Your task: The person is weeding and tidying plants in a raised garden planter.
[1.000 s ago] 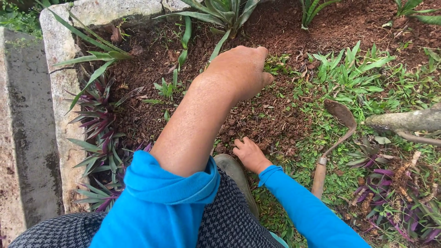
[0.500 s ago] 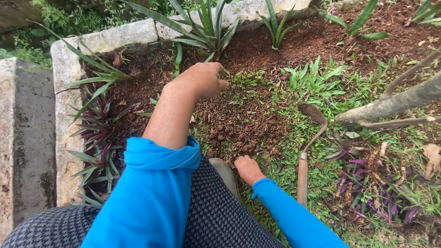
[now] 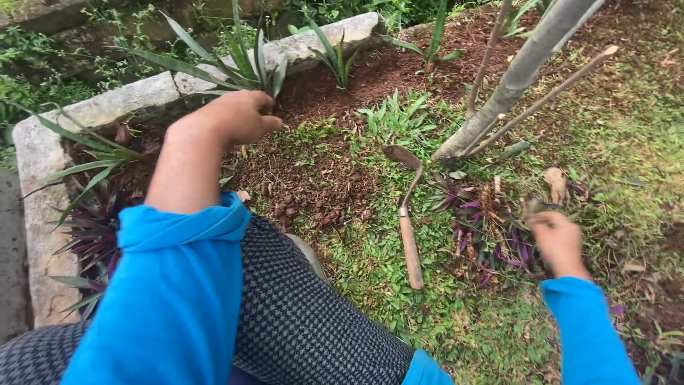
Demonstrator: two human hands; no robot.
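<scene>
My left hand (image 3: pixel 239 114) is stretched out over the bare brown soil (image 3: pixel 313 178), fingers curled into a fist, right beside a spiky green plant (image 3: pixel 249 64). Nothing shows in it. My right hand (image 3: pixel 559 242) is blurred and rests at the edge of a clump of purple-leaved plants (image 3: pixel 491 228) on the grass. Its fingers are bent, and I cannot make out whether they grip any stems. A small hand hoe (image 3: pixel 410 242) with a wooden handle and a curved metal blade lies on the grass between my two hands, untouched.
A stone curb (image 3: pixel 107 107) borders the bed at left and back. A slanting grey tree trunk (image 3: pixel 513 78) with thin stems rises at the upper right. More purple plants (image 3: pixel 92 235) grow by the curb. My knee in checked trousers (image 3: pixel 306 321) fills the foreground.
My right hand has swung from near my knee out to the right, onto the purple plants. The view has shifted right, bringing in the tree trunk. My left hand stays over the soil.
</scene>
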